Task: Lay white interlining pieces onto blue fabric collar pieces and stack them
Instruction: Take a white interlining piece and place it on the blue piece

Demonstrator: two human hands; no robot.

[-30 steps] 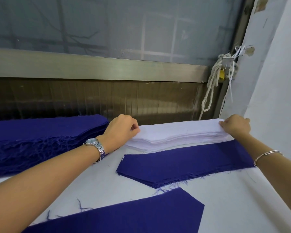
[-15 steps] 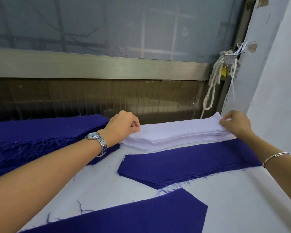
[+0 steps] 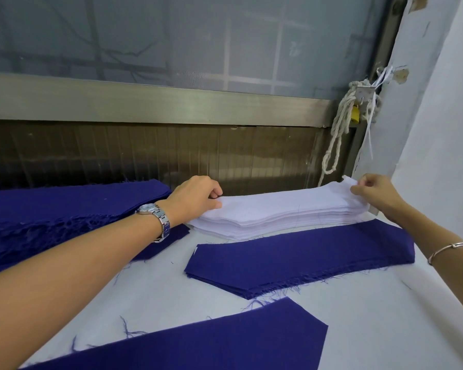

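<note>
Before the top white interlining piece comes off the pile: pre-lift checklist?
1. Left hand holds the left end of the white interlining stack: ok.
2. Right hand pinches the raised right end: ok.
3. Only one layer separated: cannot tell.
4. Blue pointed fabric collar pieces lie flat just in front of the stack, top uncovered: ok.
5. Both ends lifted evenly: not ok, left end lies low.
</note>
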